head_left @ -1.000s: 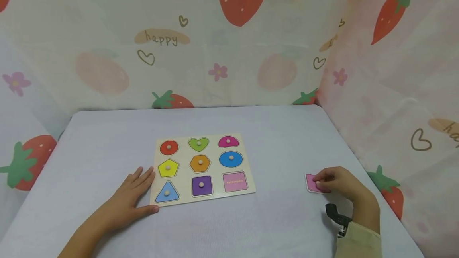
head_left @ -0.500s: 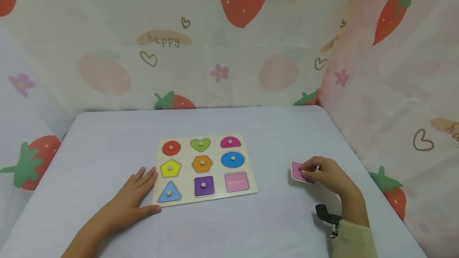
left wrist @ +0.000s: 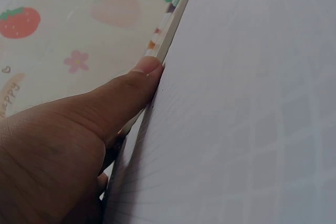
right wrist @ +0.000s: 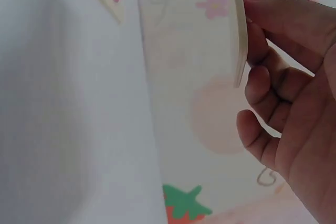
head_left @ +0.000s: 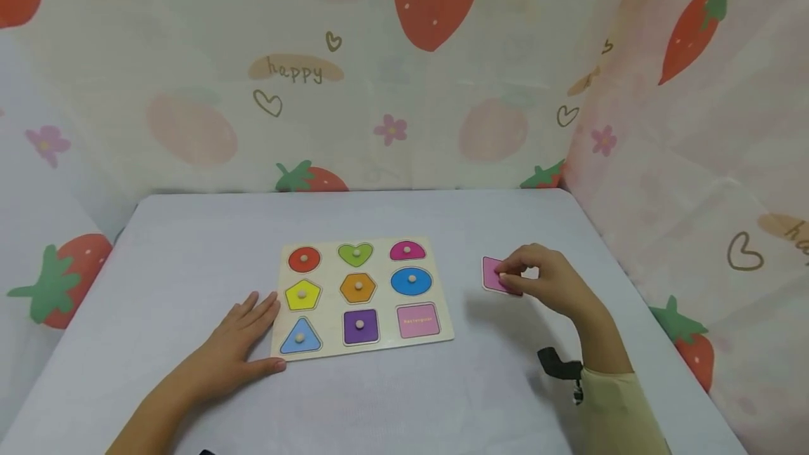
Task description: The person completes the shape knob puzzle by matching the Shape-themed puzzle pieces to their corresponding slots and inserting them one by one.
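A wooden peg puzzle board (head_left: 382,340) lies on the white-covered table, with knobbed shapes in rows. Its lower right recess (head_left: 418,320) is bare, printed pink with a word. My left hand (head_left: 221,357) lies with straight fingers along the board's left edge, the thumb at its near corner. To the right of the board, my right hand (head_left: 546,279) pinches the small knob of a pink rectangular puzzle piece (head_left: 491,274). The piece is raised above the table, its shadow falling below it. In the right wrist view the piece (right wrist: 239,35) shows edge-on at the fingertips.
The table (head_left: 379,406) has a white cloth. Behind it and to the right hang curtains (head_left: 430,104) with strawberry prints. A black wrist-camera mount (head_left: 559,364) sticks out at the right sleeve.
My right hand has lifted the pink rectangle off the table and carried it left and away from me, toward the board. The left hand stays at the board's edge.
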Demonstrator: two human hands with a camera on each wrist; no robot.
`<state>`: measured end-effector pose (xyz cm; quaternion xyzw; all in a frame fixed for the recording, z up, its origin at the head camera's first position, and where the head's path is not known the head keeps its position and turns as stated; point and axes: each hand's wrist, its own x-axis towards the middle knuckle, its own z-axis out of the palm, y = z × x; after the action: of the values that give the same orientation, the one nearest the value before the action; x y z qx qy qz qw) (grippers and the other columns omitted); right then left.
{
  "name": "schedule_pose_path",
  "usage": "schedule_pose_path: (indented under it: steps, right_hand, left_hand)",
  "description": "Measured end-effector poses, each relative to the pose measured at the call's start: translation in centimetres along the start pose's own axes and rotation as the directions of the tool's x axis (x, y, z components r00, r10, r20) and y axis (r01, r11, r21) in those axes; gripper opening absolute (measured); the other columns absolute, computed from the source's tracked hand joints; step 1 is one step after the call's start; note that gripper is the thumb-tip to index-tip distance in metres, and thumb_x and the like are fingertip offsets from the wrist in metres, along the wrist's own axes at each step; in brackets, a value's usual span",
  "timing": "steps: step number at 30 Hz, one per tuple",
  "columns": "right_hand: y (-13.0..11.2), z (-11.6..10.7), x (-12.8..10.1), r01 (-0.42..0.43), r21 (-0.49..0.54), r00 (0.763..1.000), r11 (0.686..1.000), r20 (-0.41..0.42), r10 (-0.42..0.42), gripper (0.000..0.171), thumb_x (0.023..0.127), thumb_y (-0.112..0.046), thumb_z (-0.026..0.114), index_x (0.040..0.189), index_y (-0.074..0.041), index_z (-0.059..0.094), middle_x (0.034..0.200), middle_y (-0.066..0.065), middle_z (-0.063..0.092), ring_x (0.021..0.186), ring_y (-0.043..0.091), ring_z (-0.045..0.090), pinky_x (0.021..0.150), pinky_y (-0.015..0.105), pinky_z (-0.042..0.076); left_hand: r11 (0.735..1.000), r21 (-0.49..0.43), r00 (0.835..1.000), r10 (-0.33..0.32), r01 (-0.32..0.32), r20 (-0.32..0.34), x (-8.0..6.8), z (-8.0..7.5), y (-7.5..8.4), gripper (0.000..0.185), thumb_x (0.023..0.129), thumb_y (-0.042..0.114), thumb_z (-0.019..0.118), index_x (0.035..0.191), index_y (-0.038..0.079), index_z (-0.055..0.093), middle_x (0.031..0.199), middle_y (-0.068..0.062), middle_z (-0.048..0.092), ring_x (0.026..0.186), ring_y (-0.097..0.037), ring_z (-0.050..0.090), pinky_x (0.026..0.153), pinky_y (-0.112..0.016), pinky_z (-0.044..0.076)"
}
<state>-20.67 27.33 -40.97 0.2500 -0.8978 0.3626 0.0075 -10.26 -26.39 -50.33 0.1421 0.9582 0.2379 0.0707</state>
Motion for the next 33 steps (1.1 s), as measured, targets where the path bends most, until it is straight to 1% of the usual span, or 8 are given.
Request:
schedule_pose_path:
  steps: [2, 5, 13, 17, 21, 25, 29, 33]
  right_hand:
    - [-0.8, -0.1, 0.5, 0.017, 0.005, 1.000, 1.000, 0.001, -0.017, 0.008, 0.092, -0.023, 0.080, 0.099, -0.027, 0.078, 0.092, -0.009, 0.069, 0.092, 0.013, 0.059, 0.078, 0.033, 0.051]
    - [-2.1, 0.1, 1.5, 0.028, 0.018, 1.000, 0.999, 0.011, -0.028, 0.009, 0.091, -0.022, 0.080, 0.099, -0.027, 0.078, 0.093, -0.010, 0.069, 0.094, 0.014, 0.059, 0.079, 0.035, 0.052]
    - [-4.5, 1.9, 3.6, 0.082, 0.076, 0.994, 0.994, 0.070, -0.087, 0.011, 0.091, -0.026, 0.081, 0.102, -0.026, 0.079, 0.094, -0.011, 0.070, 0.096, 0.014, 0.060, 0.079, 0.034, 0.054]
    - [-4.9, 3.1, 4.3, 0.090, 0.093, 0.989, 0.992, 0.107, -0.100, 0.011, 0.091, -0.027, 0.081, 0.101, -0.029, 0.079, 0.092, -0.013, 0.071, 0.096, 0.014, 0.060, 0.079, 0.036, 0.053]
    - [-5.0, 4.1, 4.5, 0.075, 0.078, 0.985, 0.994, 0.147, -0.086, 0.010, 0.091, -0.028, 0.080, 0.101, -0.031, 0.079, 0.096, -0.015, 0.071, 0.098, 0.014, 0.059, 0.080, 0.036, 0.055]
    - [-5.0, 5.0, 4.6, 0.061, 0.070, 0.982, 0.996, 0.176, -0.072, 0.010, 0.091, -0.028, 0.080, 0.101, -0.031, 0.080, 0.097, -0.015, 0.071, 0.097, 0.014, 0.060, 0.080, 0.034, 0.055]
    - [-4.8, 5.9, 4.6, 0.052, 0.095, 0.973, 0.994, 0.218, -0.072, 0.011, 0.091, -0.024, 0.080, 0.100, -0.030, 0.081, 0.098, -0.014, 0.070, 0.097, 0.015, 0.060, 0.079, 0.038, 0.057]
    - [-4.7, 6.8, 4.8, 0.043, 0.088, 0.963, 0.995, 0.263, -0.064, 0.011, 0.090, -0.025, 0.081, 0.098, -0.032, 0.081, 0.098, -0.014, 0.069, 0.098, 0.014, 0.060, 0.080, 0.036, 0.057]
  left_hand:
    - [1.000, -0.003, 1.000, -0.001, 0.001, 0.002, 0.1, 0.1, -0.1, 0.109, 0.080, 0.075, 0.069, 0.163, 0.016, 0.030, 0.171, -0.003, 0.021, 0.159, -0.037, 0.006, 0.126, -0.061, 0.012]
    - [1.000, -0.009, 1.000, 0.002, -0.002, 0.003, 0.2, 0.4, -0.2, 0.109, 0.080, 0.075, 0.069, 0.163, 0.017, 0.029, 0.172, -0.002, 0.021, 0.159, -0.036, 0.006, 0.128, -0.057, 0.010]
    - [1.000, -0.009, 1.000, -0.003, 0.003, 0.000, 0.1, 0.5, -0.2, 0.108, 0.080, 0.072, 0.071, 0.163, 0.018, 0.029, 0.171, -0.001, 0.021, 0.160, -0.034, 0.005, 0.128, -0.055, 0.010]
    - [1.000, -0.001, 1.000, -0.009, 0.009, 0.002, -0.1, 0.1, 0.0, 0.107, 0.080, 0.070, 0.073, 0.163, 0.017, 0.029, 0.171, -0.001, 0.022, 0.159, -0.034, 0.006, 0.128, -0.057, 0.012]
    - [1.000, 0.002, 1.000, -0.014, 0.014, 0.005, -0.1, -0.1, 0.2, 0.107, 0.080, 0.070, 0.073, 0.163, 0.017, 0.029, 0.171, -0.002, 0.022, 0.159, -0.035, 0.006, 0.126, -0.061, 0.015]
    - [1.000, 0.001, 1.000, -0.011, 0.011, 0.006, 0.0, -0.2, 0.3, 0.107, 0.080, 0.071, 0.073, 0.163, 0.018, 0.029, 0.171, -0.001, 0.022, 0.159, -0.034, 0.006, 0.126, -0.059, 0.015]
    - [1.000, 0.001, 1.000, -0.008, 0.008, 0.011, 0.0, -0.2, 0.4, 0.107, 0.081, 0.071, 0.072, 0.163, 0.018, 0.029, 0.171, -0.001, 0.022, 0.160, -0.034, 0.006, 0.128, -0.055, 0.013]
    - [1.000, 0.005, 1.000, -0.012, 0.012, 0.009, -0.1, -0.2, 0.4, 0.108, 0.081, 0.072, 0.071, 0.163, 0.016, 0.029, 0.171, -0.003, 0.022, 0.159, -0.035, 0.006, 0.127, -0.058, 0.014]
